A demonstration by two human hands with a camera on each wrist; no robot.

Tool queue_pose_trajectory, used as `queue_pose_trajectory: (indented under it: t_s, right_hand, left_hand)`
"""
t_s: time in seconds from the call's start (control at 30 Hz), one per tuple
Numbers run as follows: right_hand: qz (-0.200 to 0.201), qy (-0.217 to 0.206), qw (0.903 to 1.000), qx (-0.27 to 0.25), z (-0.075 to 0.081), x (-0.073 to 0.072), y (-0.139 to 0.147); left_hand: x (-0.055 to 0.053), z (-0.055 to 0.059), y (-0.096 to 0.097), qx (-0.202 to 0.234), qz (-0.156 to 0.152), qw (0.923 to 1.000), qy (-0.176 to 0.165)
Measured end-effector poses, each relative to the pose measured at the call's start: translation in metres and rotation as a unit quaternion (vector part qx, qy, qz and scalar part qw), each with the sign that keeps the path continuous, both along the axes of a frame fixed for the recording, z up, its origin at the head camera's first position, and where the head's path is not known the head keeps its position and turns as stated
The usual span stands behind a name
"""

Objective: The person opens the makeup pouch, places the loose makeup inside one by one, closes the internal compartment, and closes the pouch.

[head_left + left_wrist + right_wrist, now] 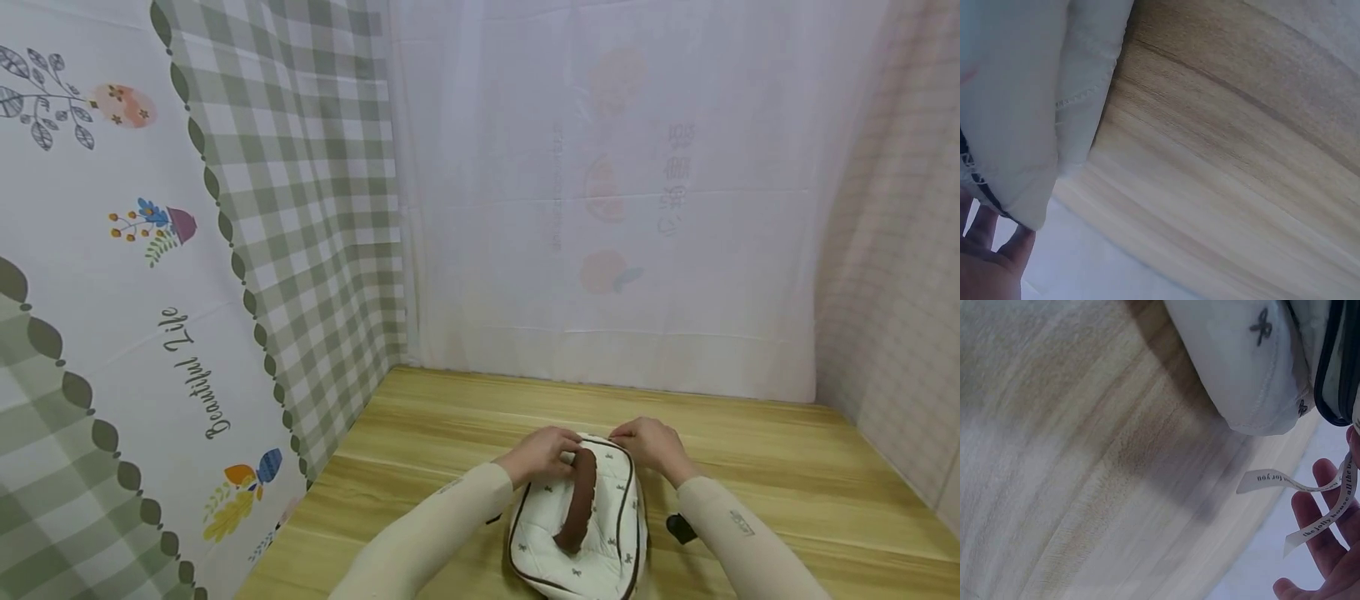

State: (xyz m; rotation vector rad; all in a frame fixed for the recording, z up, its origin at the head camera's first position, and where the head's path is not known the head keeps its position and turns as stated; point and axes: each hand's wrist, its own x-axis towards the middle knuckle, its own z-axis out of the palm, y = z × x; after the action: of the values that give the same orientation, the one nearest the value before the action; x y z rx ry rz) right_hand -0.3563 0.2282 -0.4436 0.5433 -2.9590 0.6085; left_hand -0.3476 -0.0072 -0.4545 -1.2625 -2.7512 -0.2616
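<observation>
A white quilted bag (543, 537) with small bow prints, dark piping and a curved brown handle (577, 512) lies on the table. My left hand (540, 454) grips its far left edge beside the handle's far end, thumb on top. In the left wrist view its fingertips (1019, 247) press against the bag's dark-trimmed corner. At the far right corner, my right hand (652, 446) pinches the printed ribbon (1319, 527) by the dark zipper (1322, 394); its two loose ends hang past the fingers. The pinch point is partly cut off at the view's edge.
The bag rests on a wood-grain table (450, 400). A green checked cloth (315, 167) hangs on the left, and a white sheet (487, 250) hangs behind the table. A small black piece (681, 527) shows beside the right forearm.
</observation>
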Motion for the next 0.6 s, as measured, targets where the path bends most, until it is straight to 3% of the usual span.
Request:
queue_pose_trajectory:
  t_s: [0.27,0.6]
  right_hand:
    - [0.004,-0.004,0.9999,-0.009,-0.0007,0.001,0.0014]
    - [0.021,-0.003,0.9996,-0.018,-0.0024,0.0005,0.0009]
  left_hand:
    - [0.0003,-0.0016,0.0022,0.006,-0.003,0.9999,-0.012]
    - [0.0004,-0.0019,-0.0007,0.047,-0.002,0.9972,-0.057]
